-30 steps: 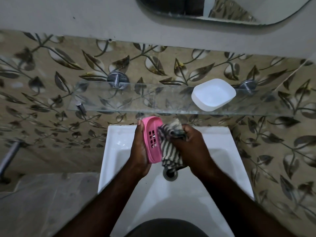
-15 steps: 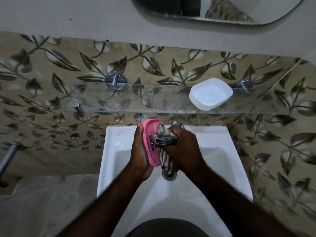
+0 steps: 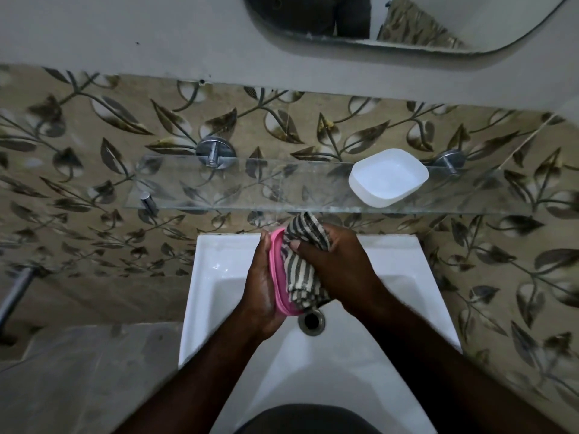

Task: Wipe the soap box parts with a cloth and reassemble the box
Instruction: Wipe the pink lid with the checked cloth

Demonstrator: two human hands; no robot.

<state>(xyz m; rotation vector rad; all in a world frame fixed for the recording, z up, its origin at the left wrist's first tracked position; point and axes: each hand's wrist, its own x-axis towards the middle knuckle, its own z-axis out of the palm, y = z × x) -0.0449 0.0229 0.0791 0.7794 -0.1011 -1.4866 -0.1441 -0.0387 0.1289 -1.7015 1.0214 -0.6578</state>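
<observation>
Tray in my left hand: smooth pink plastic, slight sheen. Cloth in my right hand: soft woven stripes, matt. Dish: white plastic, smooth. Shelf: clear glass. Brackets: polished metal. Sink: glossy white.

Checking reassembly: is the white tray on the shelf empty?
Empty: the white tray on the glass shelf shows only its bare inside.
</observation>
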